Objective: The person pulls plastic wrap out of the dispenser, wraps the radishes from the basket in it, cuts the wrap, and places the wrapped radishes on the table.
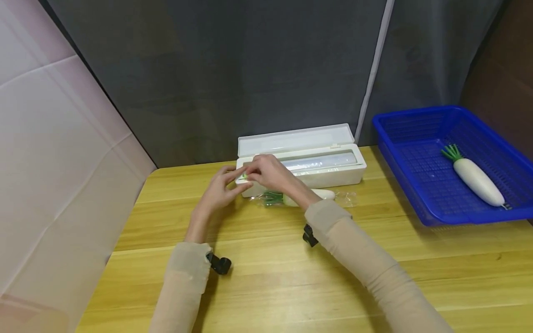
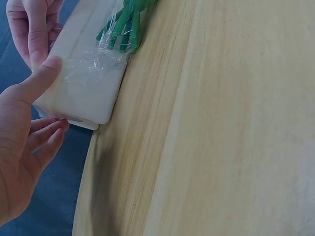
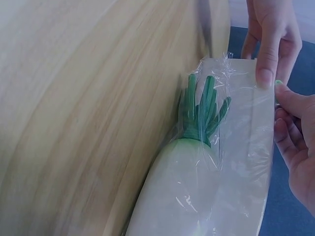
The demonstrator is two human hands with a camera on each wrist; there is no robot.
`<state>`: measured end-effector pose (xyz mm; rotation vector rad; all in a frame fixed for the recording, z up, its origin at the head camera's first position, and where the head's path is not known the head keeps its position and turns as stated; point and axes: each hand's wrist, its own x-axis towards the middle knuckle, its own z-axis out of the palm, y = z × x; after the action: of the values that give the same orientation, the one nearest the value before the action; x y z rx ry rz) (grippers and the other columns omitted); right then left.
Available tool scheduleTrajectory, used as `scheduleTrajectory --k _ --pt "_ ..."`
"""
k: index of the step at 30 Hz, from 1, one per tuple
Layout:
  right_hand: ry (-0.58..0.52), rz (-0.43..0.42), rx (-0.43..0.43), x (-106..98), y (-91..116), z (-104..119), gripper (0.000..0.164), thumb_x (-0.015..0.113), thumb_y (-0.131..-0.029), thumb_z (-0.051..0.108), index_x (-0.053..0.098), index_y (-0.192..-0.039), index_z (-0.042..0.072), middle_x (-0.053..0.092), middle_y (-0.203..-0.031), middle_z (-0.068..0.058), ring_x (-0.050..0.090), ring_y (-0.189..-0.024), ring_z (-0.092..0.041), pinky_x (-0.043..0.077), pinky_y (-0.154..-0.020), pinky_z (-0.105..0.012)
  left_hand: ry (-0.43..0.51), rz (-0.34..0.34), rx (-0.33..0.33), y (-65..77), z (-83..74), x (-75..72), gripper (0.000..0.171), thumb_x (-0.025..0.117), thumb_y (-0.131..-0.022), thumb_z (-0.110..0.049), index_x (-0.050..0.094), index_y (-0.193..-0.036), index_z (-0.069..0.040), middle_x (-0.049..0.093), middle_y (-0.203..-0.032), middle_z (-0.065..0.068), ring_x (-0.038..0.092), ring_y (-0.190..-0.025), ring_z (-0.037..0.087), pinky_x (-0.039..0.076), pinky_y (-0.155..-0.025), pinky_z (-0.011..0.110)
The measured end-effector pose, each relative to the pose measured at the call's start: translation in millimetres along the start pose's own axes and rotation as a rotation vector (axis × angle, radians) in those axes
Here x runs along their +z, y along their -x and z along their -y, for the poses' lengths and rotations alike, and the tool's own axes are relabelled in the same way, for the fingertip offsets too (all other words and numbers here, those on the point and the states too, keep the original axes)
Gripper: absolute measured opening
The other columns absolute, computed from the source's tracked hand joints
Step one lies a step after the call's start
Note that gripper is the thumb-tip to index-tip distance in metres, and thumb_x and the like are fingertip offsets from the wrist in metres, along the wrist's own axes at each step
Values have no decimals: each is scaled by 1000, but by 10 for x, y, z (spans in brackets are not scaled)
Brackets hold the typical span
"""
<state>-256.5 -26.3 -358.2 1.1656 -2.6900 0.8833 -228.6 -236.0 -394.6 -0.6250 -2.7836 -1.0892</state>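
Note:
A white cling film box [image 1: 333, 177] stands at the back of the table, its lid [image 1: 295, 140] raised and a film roll [image 1: 326, 160] inside. My left hand [image 1: 218, 190] grips the box's left end, thumb on the front edge and fingers round the end. At that same corner my right hand [image 1: 269, 172] pinches a small green slide cutter [image 3: 278, 82], mostly covered by the fingers. Against the box's front lies a white radish [image 3: 179, 184] with green stalks [image 2: 129, 24], wrapped in clear film; my right wrist hides part of it in the head view.
To the right, a blue plastic basket [image 1: 416, 185] holds another white radish [image 1: 479, 181] with green stalks. Grey cloth [image 1: 250, 69] hangs right behind the box, and a pale cloth wall [image 1: 62, 162] rises at the left. The wooden table [image 1: 266, 277] extends in front.

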Motion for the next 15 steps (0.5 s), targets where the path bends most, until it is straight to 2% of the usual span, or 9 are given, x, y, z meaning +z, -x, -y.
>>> scheduleTrajectory --k 7,15 --pt "-18 5 6 -22 23 -12 17 71 -96 15 79 -107 5 71 -99 -6 61 -84 -15 49 -73 -23 6 1 -6 8 -14 7 57 74 -94 -32 55 -146 -17 50 -135 15 49 -124 33 43 -106 51" --pt "0 13 11 -50 43 -42 17 71 -96 17 79 -107 8 69 -95 -4 58 -80 -14 48 -71 -24 -8 -9 4 8 -8 11 56 74 -94 -31 56 -145 -17 50 -135 17 49 -123 33 43 -105 51"
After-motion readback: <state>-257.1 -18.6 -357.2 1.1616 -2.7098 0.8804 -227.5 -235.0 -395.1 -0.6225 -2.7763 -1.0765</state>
